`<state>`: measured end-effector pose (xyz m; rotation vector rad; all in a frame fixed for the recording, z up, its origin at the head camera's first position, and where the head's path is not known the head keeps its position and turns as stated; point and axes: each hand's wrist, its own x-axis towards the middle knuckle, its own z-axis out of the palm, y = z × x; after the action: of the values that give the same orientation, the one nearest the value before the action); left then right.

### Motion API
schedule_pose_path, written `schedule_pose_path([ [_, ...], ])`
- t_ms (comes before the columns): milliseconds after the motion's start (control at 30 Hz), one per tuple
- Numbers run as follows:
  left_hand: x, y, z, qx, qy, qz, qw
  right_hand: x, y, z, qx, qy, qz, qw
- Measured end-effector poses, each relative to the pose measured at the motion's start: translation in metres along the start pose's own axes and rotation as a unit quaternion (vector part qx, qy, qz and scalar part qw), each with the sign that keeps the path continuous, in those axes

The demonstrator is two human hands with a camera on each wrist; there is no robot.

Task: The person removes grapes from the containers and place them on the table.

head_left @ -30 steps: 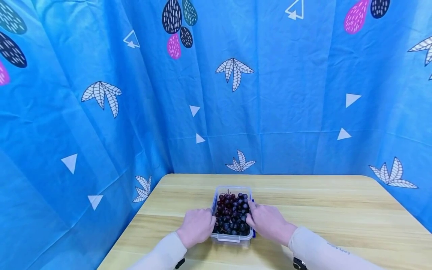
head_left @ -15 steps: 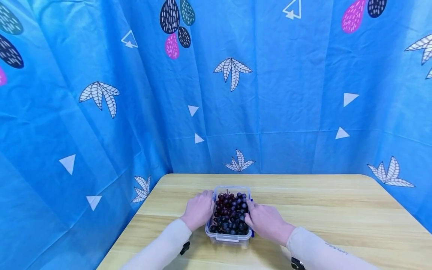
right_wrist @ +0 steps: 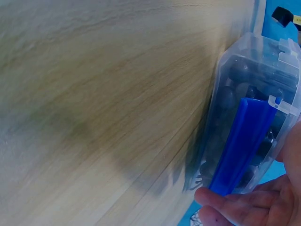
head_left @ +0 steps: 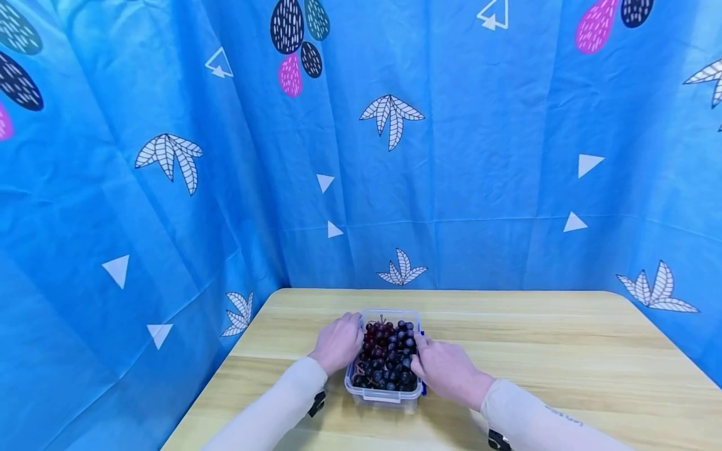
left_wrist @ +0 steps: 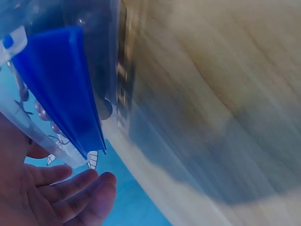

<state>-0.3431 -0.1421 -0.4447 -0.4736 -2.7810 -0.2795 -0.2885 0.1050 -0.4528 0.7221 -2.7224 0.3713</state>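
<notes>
A clear plastic food container (head_left: 389, 398) holding dark and reddish grapes (head_left: 389, 357) stands on the table, with no lid on it. My left hand (head_left: 340, 341) holds its far left corner, the rim between thumb and fingers. A blue side clip (left_wrist: 61, 80) hangs down beside those fingers in the left wrist view. On the opposite side my right hand (head_left: 448, 371) grips the rim, index finger along the edge. Its fingertips lie at the lower end of the other blue clip (right_wrist: 242, 146) in the right wrist view. The thumbs are partly hidden.
The wooden table (head_left: 536, 351) extends beyond the container on both sides. A blue patterned curtain (head_left: 479, 156) hangs behind it and along the left. A small black object (right_wrist: 282, 16) shows at the top right of the right wrist view.
My left hand has slid forward along the container's left side, from its middle to the far corner. The right hand has kept its place, and the grapes look unchanged.
</notes>
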Motion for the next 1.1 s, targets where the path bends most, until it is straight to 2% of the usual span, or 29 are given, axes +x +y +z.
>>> schedule_pose_path([
  [333,0.006,-0.002,0.007,-0.026,-0.025,-0.019,0.9992,-0.002,0.000,0.002,0.008,-0.005,0.000,1.0000],
  [733,0.005,0.001,0.008,0.002,-0.037,-0.013,0.9992,0.000,0.002,-0.002,0.004,-0.010,-0.005,0.9999],
  [967,0.004,0.002,0.010,-0.004,-0.037,-0.022,0.9991,0.007,0.004,-0.012,0.015,-0.034,-0.009,0.9993],
  [1100,0.004,0.003,0.008,-0.006,-0.040,-0.024,0.9989,0.015,0.005,-0.020,-0.012,0.006,-0.040,0.9991],
])
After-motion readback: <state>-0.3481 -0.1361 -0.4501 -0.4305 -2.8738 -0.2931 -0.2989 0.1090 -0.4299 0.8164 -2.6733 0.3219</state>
